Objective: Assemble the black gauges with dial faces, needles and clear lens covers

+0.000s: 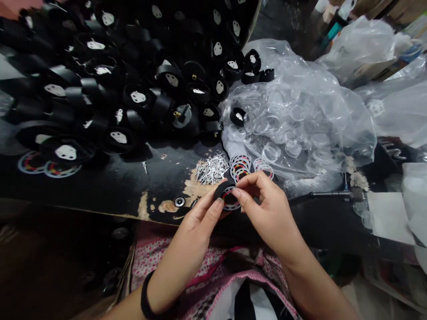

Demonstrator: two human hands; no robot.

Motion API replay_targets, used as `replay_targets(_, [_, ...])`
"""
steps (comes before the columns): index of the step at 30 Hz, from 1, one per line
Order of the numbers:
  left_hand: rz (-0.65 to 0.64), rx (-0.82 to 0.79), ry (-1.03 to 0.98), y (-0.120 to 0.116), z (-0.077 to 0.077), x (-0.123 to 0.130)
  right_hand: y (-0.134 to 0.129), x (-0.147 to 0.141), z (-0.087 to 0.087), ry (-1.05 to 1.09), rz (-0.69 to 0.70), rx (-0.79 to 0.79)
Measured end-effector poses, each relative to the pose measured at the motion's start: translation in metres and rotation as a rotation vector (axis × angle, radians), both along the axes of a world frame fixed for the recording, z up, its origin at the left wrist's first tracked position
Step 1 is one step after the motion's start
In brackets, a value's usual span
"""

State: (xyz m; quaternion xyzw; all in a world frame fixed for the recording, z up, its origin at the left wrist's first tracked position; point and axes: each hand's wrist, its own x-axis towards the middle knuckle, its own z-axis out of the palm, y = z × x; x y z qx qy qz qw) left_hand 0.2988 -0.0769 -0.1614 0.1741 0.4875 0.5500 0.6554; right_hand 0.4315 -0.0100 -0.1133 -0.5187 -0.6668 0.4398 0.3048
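My left hand point(202, 215) grips a small round black gauge case point(219, 190) near the table's front edge. A ring-shaped dial point(231, 200) with red and white markings lies at the case's opening. With thumb and forefinger together, my right hand point(262, 202) touches the dial's right edge; whether anything else is in its pinch I cannot tell. Just beyond my hands are a heap of small white pointers point(212, 169) and a fanned row of printed dials point(240, 166). A few more dials point(263, 167) lie to the right of that row.
Many black gauge cases point(138, 96) are piled at the back left. An open plastic bag of clear round covers point(293, 129) lies at the right, with a dark-handled tool point(330, 194) before it. Two larger dials point(62, 170) rest at the left.
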Motion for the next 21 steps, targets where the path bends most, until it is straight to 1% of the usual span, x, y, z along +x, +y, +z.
replay_targets(2, [-0.011, 0.028, 0.015, -0.001, -0.005, 0.0, 0.002, 0.002, -0.001, 0.081, -0.001, -0.13])
replay_targets(4, [-0.007, 0.041, -0.02, -0.002, -0.007, 0.0, 0.003, 0.004, -0.002, 0.179, -0.014, -0.235])
replay_targets(7, [-0.007, 0.062, -0.056, 0.0, -0.006, 0.001, 0.005, 0.005, -0.003, 0.262, -0.031, -0.32])
replay_targets(11, [-0.028, 0.088, -0.049, 0.001, -0.004, -0.001, 0.006, 0.005, -0.005, 0.286, -0.017, -0.376])
replay_targets(16, [-0.064, 0.101, -0.001, 0.002, -0.006, -0.004, 0.009, 0.008, -0.003, 0.201, 0.009, -0.362])
replay_targets(18, [-0.063, 0.104, 0.017, 0.002, -0.007, -0.005, 0.01, 0.009, -0.001, 0.204, 0.03, -0.378])
replay_targets(21, [-0.071, 0.102, 0.038, 0.001, -0.008, -0.006, 0.011, 0.009, -0.001, 0.237, 0.026, -0.389])
